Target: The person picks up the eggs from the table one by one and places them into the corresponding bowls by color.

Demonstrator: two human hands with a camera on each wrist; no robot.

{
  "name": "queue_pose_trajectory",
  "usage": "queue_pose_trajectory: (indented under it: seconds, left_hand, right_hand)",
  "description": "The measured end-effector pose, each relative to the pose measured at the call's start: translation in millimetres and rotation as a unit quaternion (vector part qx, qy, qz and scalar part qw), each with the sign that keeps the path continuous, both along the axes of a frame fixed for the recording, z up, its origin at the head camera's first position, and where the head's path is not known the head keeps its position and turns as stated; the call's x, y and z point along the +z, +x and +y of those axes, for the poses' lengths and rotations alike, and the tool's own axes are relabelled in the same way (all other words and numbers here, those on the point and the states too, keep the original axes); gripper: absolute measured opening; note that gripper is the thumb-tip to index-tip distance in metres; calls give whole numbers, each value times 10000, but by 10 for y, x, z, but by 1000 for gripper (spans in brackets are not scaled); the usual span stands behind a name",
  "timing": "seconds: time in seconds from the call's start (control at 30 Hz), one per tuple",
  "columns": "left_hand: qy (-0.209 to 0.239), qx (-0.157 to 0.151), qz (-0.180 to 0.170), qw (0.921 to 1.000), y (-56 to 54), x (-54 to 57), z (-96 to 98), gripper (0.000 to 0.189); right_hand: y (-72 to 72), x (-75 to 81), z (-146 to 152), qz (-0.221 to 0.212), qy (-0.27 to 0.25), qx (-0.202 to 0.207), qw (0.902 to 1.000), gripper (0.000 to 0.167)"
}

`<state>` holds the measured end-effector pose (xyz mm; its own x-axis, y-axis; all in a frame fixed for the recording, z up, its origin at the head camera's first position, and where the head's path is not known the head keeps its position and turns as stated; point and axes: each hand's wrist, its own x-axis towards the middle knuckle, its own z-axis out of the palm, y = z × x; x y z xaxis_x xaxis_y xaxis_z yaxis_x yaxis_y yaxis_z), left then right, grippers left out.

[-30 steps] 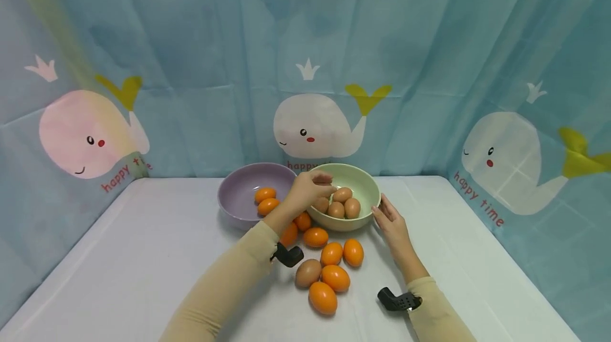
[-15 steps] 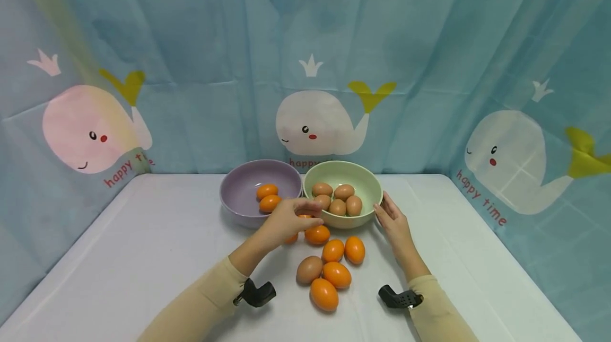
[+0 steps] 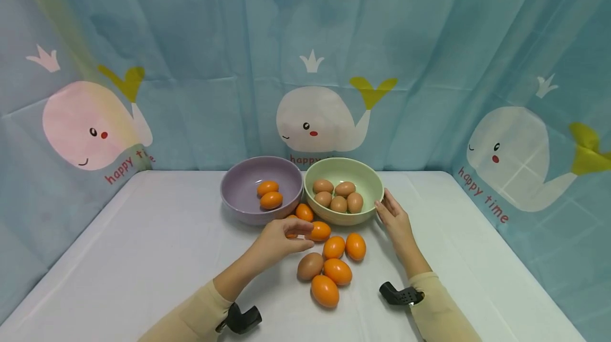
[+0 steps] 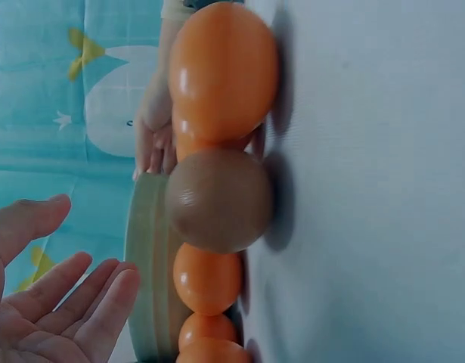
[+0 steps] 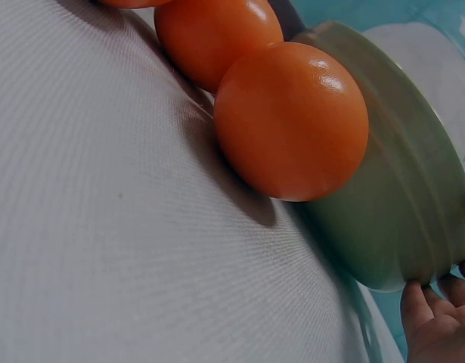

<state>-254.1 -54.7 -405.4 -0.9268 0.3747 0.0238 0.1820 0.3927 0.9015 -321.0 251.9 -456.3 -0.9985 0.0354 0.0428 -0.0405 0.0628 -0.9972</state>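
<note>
My left hand hovers over the table with thumb and fingers spread apart and nothing between them. Just right of it lies a brown egg, seen from close by in the left wrist view. Several orange eggs lie around that egg and trail back toward the bowls. With fairly straight fingers, my right hand touches the outer right side of a light green bowl. Several brown eggs sit inside this bowl. The right wrist view shows fingertips against the green wall, part of the hand being cut off.
A purple bowl stands left of the green one, their rims close together. Two orange eggs lie in it. Behind the white table hangs a blue curtain with whale prints.
My left hand has withdrawn from above the green bowl, moving left and toward me to a spot near the loose brown egg. My right hand keeps its place at the bowl.
</note>
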Motion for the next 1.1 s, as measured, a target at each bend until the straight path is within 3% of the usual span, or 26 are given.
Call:
queue_pose_trajectory:
  seconds: [0.27, 0.63, 1.1]
  left_hand:
    - [63, 17, -292, 9996, 46, -111, -16, 45]
    - [84, -253, -418, 9988, 54, -198, -8, 48]
    - [-360, -329, -578, 9971, 70, -266, -1, 45]
  right_hand:
    - [-7, -2, -11, 2, -41, 4, 10000, 64]
    - [-6, 2, -6, -41, -41, -14, 10000, 64]
    - [-6, 2, 2, -69, 21, -7, 10000, 64]
